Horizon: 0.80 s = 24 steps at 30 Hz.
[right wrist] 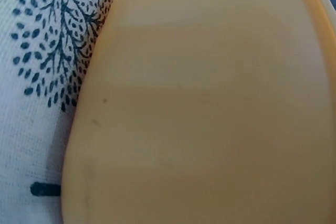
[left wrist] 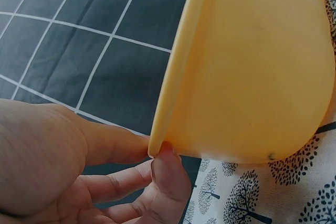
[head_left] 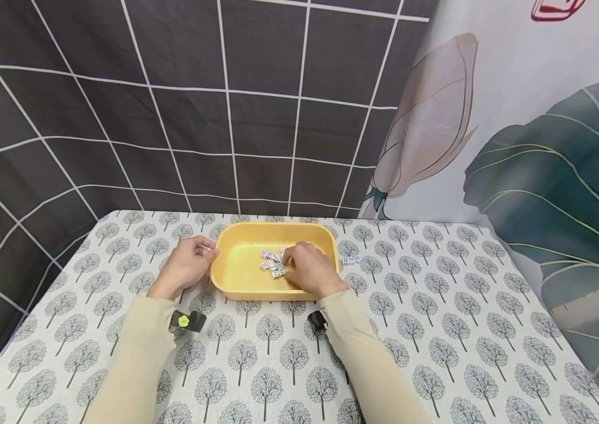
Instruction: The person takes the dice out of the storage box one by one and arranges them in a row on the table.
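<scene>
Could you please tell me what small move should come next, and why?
Probably the right hand should pinch one of the small white pieces and lift it: its fingers are already at the pile, the left hand grips the rim of the yellow basin, and a few similar pieces already lie outside, on the basin's right.

Head view: bright, soft, even light; faint sheen inside yellow tub (head_left: 241, 265); pips on white dice (head_left: 277, 272) tiny, slightly soft. Wide lens bends white lines of dark grid backdrop (head_left: 264, 121) toward left edge. Left wrist view: dimmer, cooler; tub's outer side smoothly shaded. Right wrist view: tub close, soft, faintly banded; tree-print tablecloth (right wrist: 42, 119) brighter, weave readable.
</scene>
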Each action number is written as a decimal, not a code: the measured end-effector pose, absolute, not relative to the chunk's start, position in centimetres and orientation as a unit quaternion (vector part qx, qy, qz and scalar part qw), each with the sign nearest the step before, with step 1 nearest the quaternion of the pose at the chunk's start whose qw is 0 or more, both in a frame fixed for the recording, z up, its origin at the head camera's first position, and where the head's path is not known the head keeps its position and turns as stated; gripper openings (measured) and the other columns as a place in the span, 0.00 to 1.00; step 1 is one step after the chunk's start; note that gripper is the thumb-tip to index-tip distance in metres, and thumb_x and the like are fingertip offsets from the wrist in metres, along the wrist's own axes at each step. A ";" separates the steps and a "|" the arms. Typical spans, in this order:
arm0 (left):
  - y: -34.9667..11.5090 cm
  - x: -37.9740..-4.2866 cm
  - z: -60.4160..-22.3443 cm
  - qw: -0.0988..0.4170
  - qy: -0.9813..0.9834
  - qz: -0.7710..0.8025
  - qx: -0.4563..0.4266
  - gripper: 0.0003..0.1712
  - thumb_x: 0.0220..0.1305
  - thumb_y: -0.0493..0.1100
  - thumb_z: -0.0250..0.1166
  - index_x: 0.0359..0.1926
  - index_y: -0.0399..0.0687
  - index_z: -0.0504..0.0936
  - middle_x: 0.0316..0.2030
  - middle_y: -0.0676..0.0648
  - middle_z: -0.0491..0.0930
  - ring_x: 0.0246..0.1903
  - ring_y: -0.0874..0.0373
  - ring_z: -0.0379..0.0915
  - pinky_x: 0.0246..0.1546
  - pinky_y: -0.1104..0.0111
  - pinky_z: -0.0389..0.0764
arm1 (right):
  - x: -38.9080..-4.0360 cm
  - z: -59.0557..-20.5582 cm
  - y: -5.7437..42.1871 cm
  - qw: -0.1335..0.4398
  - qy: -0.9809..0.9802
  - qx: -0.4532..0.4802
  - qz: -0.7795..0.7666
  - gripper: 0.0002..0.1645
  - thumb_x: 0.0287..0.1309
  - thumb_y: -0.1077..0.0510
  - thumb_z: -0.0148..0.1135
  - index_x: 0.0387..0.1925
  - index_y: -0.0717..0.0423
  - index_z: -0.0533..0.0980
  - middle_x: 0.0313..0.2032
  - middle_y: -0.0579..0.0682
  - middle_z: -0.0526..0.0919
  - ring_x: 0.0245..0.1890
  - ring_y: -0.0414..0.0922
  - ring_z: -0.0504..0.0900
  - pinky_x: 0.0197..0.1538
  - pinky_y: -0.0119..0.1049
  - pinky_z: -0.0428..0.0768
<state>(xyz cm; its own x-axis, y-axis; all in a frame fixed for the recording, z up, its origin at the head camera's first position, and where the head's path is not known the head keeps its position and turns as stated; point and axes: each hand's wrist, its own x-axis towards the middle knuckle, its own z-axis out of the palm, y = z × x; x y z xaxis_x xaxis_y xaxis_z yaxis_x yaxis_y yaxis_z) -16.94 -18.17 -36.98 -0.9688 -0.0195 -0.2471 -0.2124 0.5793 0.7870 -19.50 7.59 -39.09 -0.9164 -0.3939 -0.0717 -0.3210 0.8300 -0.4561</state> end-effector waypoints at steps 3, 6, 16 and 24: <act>-18.2 -17.0 -37.0 0.107 0.882 0.455 -0.066 0.20 0.77 0.43 0.55 0.61 0.34 0.73 0.46 0.35 0.81 0.29 0.58 0.78 0.33 0.69 0.78 | -19.6 -39.1 7.6 0.083 0.950 -0.188 -0.234 0.14 0.54 0.63 0.73 0.45 0.54 0.86 0.39 0.48 0.84 0.37 0.43 0.78 0.43 0.37 0.80; -18.1 -17.0 -36.9 0.108 0.882 0.453 -0.068 0.20 0.77 0.43 0.54 0.61 0.34 0.73 0.47 0.35 0.81 0.29 0.58 0.78 0.33 0.68 0.78 | -19.6 -39.3 7.6 0.084 0.948 -0.191 -0.241 0.14 0.53 0.63 0.74 0.43 0.53 0.86 0.38 0.48 0.84 0.36 0.43 0.79 0.42 0.36 0.80; -18.2 -17.0 -36.9 0.111 0.885 0.445 -0.076 0.20 0.77 0.45 0.54 0.62 0.36 0.73 0.48 0.35 0.80 0.29 0.58 0.78 0.33 0.69 0.78 | -19.7 -39.3 7.6 0.094 0.941 -0.202 -0.255 0.10 0.53 0.61 0.74 0.39 0.50 0.86 0.35 0.44 0.85 0.34 0.40 0.79 0.40 0.34 0.80; -18.2 -16.9 -36.9 0.112 0.885 0.446 -0.074 0.21 0.77 0.45 0.54 0.62 0.35 0.73 0.48 0.35 0.80 0.30 0.58 0.79 0.35 0.69 0.77 | -19.6 -39.4 7.6 0.081 0.944 -0.212 -0.240 0.08 0.54 0.60 0.75 0.37 0.52 0.86 0.32 0.43 0.82 0.33 0.39 0.77 0.40 0.32 0.78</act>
